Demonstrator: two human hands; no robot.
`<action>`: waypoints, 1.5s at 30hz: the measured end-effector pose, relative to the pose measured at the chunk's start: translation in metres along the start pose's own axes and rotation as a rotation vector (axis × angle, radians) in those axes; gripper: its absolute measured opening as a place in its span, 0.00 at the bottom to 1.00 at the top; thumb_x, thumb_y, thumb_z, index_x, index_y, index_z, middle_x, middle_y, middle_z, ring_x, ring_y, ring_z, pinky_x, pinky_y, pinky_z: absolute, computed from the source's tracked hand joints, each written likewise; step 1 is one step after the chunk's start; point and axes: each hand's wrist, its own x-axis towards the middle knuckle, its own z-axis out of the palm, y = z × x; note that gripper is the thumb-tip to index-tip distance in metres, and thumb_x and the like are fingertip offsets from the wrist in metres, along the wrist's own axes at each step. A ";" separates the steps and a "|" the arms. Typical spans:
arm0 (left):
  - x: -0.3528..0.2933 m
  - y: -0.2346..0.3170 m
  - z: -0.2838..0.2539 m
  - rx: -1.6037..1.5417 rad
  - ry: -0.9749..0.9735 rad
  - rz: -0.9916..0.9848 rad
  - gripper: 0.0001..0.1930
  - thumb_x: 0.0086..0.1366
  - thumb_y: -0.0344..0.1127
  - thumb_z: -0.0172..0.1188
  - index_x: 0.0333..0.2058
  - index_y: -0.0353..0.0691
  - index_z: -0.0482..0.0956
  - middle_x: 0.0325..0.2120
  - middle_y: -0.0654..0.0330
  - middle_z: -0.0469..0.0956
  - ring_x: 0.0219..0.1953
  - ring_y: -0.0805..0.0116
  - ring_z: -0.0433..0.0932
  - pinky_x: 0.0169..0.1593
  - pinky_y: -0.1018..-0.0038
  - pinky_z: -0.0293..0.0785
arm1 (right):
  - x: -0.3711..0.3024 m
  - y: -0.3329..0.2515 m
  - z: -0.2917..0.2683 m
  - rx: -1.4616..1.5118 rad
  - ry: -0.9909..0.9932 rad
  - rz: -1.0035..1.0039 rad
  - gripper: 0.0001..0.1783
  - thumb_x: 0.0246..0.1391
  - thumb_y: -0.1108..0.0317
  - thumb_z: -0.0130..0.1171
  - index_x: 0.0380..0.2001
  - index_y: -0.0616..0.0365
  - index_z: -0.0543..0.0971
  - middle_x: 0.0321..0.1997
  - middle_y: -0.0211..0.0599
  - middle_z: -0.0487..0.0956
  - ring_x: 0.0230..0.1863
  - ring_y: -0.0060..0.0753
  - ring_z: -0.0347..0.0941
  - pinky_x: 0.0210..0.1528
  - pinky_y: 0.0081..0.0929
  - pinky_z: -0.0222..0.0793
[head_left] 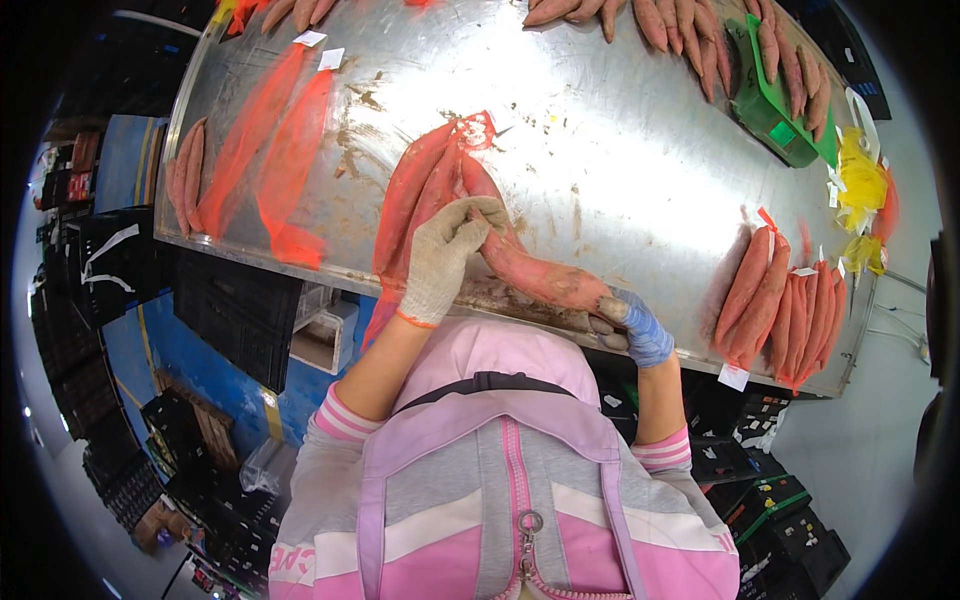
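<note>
In front of me, a red mesh bag (412, 200) holds several long sweet potatoes. Its gathered far end points away from me, and loose netting hangs over the table's near edge. My left hand (445, 255), in an off-white knitted glove, is closed on the bag near its middle; the palm side is hidden. A long, bent sweet potato (535, 278) runs from beside those left fingers toward the right. Its near right end is gripped by my right hand (640, 328), which wears a blue and grey glove. Netting over that sweet potato cannot be made out.
Two flat red mesh bags (292, 190) with white tags lie left, near loose sweet potatoes (187, 175). Filled bags (755, 290) rest at the table's (640, 170) right front. Farther back are a green scale (775, 120) with sweet potatoes, more loose ones, and yellow netting (860, 180).
</note>
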 end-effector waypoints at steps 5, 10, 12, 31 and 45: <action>0.001 -0.004 -0.007 -0.058 -0.008 -0.080 0.22 0.68 0.45 0.41 0.47 0.30 0.71 0.41 0.52 0.76 0.41 0.65 0.76 0.48 0.72 0.71 | 0.002 0.005 -0.005 0.149 -0.052 0.053 0.22 0.47 0.48 0.58 0.28 0.58 0.72 0.15 0.23 0.63 0.11 0.13 0.50 0.11 0.15 0.40; 0.002 -0.005 -0.003 -0.111 0.027 -0.148 0.28 0.68 0.54 0.38 0.50 0.32 0.70 0.41 0.53 0.77 0.40 0.66 0.77 0.47 0.71 0.71 | 0.009 0.019 -0.017 0.334 -0.114 0.092 0.19 0.50 0.50 0.58 0.28 0.57 0.72 0.14 0.25 0.63 0.09 0.13 0.49 0.08 0.15 0.42; 0.003 -0.008 -0.004 -0.108 0.014 -0.140 0.28 0.68 0.53 0.39 0.50 0.32 0.68 0.41 0.52 0.76 0.40 0.66 0.77 0.47 0.71 0.70 | 0.010 0.022 -0.018 0.380 -0.112 0.101 0.18 0.50 0.51 0.58 0.28 0.56 0.71 0.13 0.25 0.63 0.08 0.13 0.49 0.07 0.15 0.42; 0.004 -0.017 -0.016 -0.349 0.114 -0.335 0.16 0.62 0.41 0.54 0.42 0.35 0.74 0.35 0.54 0.78 0.37 0.65 0.77 0.40 0.70 0.77 | 0.013 0.001 0.025 0.138 0.008 -0.169 0.37 0.49 0.45 0.58 0.53 0.64 0.69 0.25 0.32 0.75 0.20 0.16 0.66 0.21 0.12 0.60; 0.009 -0.030 -0.014 -0.728 0.167 -0.445 0.15 0.66 0.45 0.48 0.41 0.39 0.72 0.36 0.59 0.73 0.35 0.67 0.75 0.32 0.71 0.75 | 0.020 0.017 0.006 -0.069 0.044 -0.114 0.27 0.50 0.46 0.56 0.32 0.64 0.78 0.21 0.30 0.75 0.17 0.14 0.62 0.18 0.14 0.56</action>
